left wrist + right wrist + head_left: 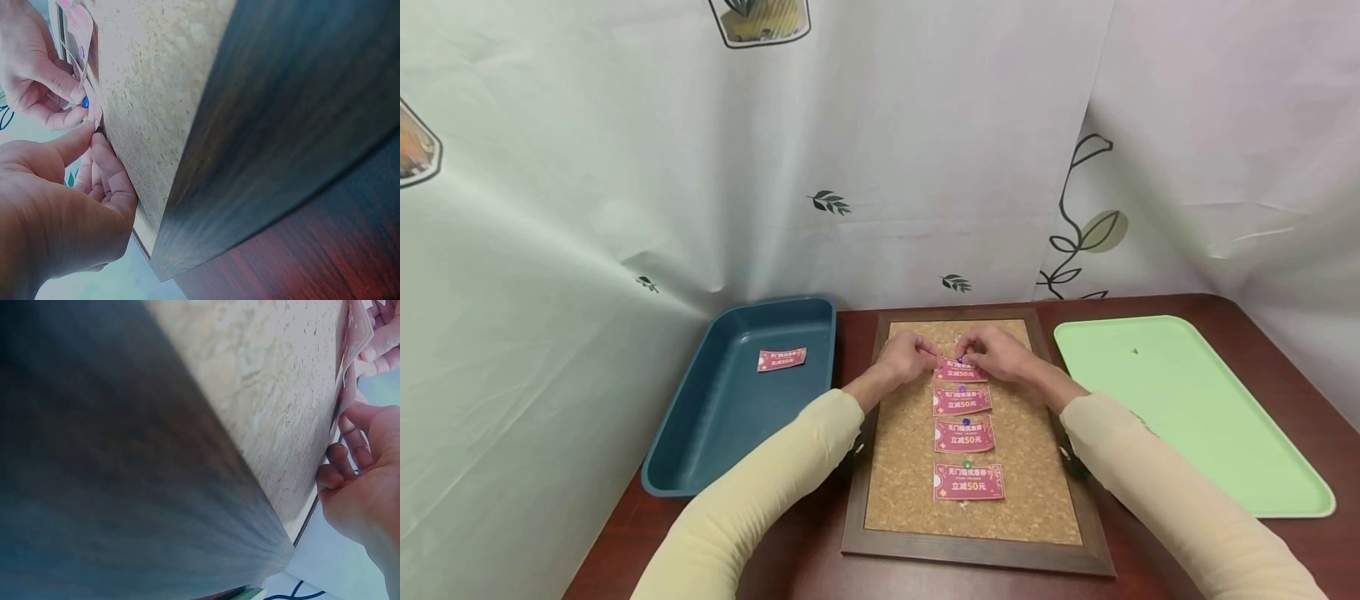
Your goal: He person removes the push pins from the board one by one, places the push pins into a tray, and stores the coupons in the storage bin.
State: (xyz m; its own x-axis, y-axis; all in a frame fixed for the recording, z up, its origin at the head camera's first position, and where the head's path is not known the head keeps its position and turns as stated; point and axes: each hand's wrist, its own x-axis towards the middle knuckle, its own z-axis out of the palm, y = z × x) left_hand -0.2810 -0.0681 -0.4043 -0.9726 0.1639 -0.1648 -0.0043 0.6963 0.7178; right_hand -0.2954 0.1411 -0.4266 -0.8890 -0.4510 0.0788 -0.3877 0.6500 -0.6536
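Observation:
On the cork board [910,483] lies a column of pink coupons, each with a push pin at its top edge. The farthest coupon [962,374] is between my two hands. My left hand [907,357] pinches its left edge between thumb and forefinger, as the left wrist view shows too. At its top edge, my right hand [997,353] holds a blue push pin [85,101] between thumb and finger. Whether the pin's tip is in the cork is hidden. Nearer coupons carry a purple pin [962,389], a blue pin [966,422] and a green pin [967,464].
At the left stands a dark blue tray [737,417] with one pink coupon [782,359] in it. A light green tray [1195,417] at the right holds a small pin-like thing [1135,352]. The board's brown wooden frame [977,552] rests on the dark red table [790,558].

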